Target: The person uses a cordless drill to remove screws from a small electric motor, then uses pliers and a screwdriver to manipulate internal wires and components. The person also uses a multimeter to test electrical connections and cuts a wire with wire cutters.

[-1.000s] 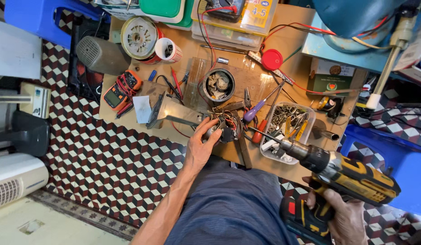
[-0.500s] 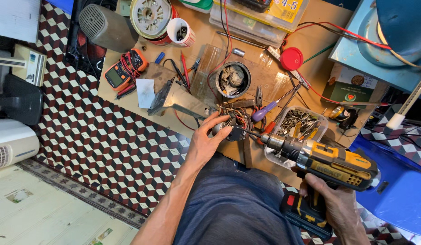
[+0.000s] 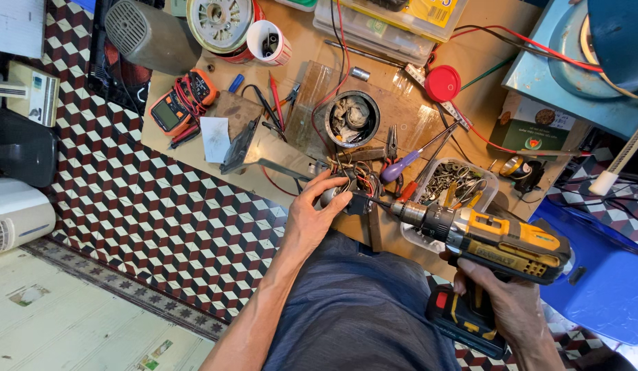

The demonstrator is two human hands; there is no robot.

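Note:
My left hand (image 3: 313, 214) grips a small round motor part with coloured wires (image 3: 348, 187) at the near edge of the wooden workbench (image 3: 312, 89). My right hand (image 3: 506, 302) holds the handle of a yellow and black cordless drill (image 3: 497, 240). The drill points left, and its bit touches the right side of the motor part. My lap in blue cloth lies just below both hands.
On the bench stand a round metal pot of parts (image 3: 352, 121), a clear tray of screws (image 3: 455, 184), a purple-handled screwdriver (image 3: 401, 165), an orange multimeter (image 3: 181, 104), a white cup (image 3: 269, 40) and a red lid (image 3: 442, 84). A blue bin (image 3: 600, 275) sits at the right. Checkered floor tiles lie left.
The drill has moved left until its bit meets the motor part in my left hand. The view has shifted down and closer to the bench.

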